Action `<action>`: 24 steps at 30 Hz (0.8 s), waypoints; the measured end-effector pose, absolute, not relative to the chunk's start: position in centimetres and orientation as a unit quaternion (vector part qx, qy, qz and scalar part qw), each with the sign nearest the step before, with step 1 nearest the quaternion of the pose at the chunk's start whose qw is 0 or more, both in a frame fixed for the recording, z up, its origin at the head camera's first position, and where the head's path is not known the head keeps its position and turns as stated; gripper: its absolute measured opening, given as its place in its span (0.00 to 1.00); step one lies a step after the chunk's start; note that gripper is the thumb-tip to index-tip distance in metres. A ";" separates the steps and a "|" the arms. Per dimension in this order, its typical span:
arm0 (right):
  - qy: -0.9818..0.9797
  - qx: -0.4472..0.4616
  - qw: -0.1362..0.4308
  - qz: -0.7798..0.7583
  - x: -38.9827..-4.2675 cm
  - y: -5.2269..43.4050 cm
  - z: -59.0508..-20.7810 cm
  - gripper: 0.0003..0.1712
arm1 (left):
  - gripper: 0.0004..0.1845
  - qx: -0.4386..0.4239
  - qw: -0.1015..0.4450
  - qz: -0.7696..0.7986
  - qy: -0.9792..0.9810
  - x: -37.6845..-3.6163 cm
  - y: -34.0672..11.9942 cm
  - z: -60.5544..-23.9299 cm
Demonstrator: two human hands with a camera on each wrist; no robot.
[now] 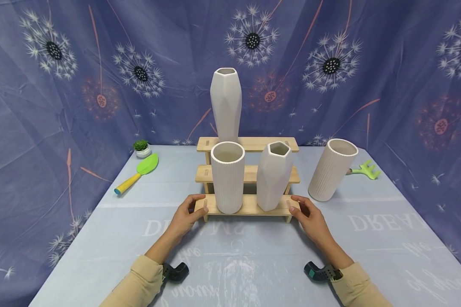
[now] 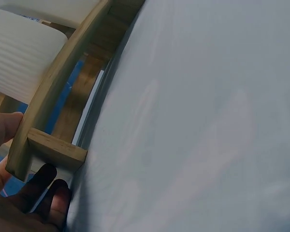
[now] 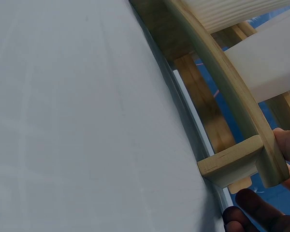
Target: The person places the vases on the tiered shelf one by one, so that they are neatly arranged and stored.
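A three-tier wooden stand [image 1: 249, 204] stands mid-table. My left hand [image 1: 185, 216] grips the left end of its lowest tier, thumb [image 2: 5, 129] on the plank's upper side and other fingers lower down. At the right end, my right hand [image 1: 311, 219] holds the same tier likewise, its thumb [image 3: 286, 145] against the plank. On this tier are a ribbed white vase [image 1: 228, 183] at left and a faceted white vase [image 1: 274, 177] at right. A taller faceted vase [image 1: 226, 102] rises at the top tier, its base hidden behind the ribbed one.
Another ribbed white vase [image 1: 330, 170] stands on the table right of the stand, with a green hand rake [image 1: 366, 169] partly behind it. Far left are a small potted succulent [image 1: 142, 148] and a green trowel [image 1: 147, 164] with a yellow handle. A patterned blue curtain [image 1: 169, 115] hangs behind.
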State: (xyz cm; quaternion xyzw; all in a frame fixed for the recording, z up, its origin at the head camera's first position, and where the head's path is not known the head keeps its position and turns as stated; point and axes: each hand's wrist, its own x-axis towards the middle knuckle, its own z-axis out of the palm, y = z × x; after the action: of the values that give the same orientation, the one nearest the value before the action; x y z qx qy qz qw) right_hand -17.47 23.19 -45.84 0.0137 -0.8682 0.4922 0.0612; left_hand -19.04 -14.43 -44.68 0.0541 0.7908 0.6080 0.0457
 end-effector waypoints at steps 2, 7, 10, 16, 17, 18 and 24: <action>-0.868 0.015 0.061 0.492 -17.5 23.2 -45.8 0.27 | 0.26 0.055 0.046 0.609 0.790 -19.1 -14.5 -44.8; -0.872 0.014 0.063 0.486 -17.4 23.2 -45.8 0.27 | 0.27 0.056 0.048 0.611 0.788 -19.2 -14.5 -44.9; -0.871 0.015 0.061 0.488 -17.3 23.2 -45.6 0.27 | 0.27 0.062 0.049 0.615 0.784 -19.3 -14.4 -45.0; -0.862 0.014 0.043 0.504 -17.1 23.2 -45.4 0.29 | 0.26 0.061 0.053 0.625 0.776 -19.3 -14.3 -45.1; -0.863 0.015 0.043 0.504 -17.1 23.2 -45.3 0.29 | 0.27 0.060 0.053 0.626 0.776 -19.3 -14.2 -45.1; -0.864 0.014 0.045 0.502 -17.2 23.2 -45.3 0.29 | 0.27 0.059 0.053 0.627 0.775 -19.3 -14.2 -45.1; -0.878 0.006 0.065 0.475 -17.3 23.5 -45.4 0.27 | 0.27 0.059 0.049 0.628 0.774 -19.4 -14.2 -45.3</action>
State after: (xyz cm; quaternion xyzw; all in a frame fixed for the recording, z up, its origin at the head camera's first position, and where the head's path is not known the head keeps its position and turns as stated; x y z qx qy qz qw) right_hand -17.26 23.45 -45.35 0.0058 -0.8777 0.4746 0.0652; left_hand -19.36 -14.23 -45.33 0.0593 0.7743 0.6282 0.0487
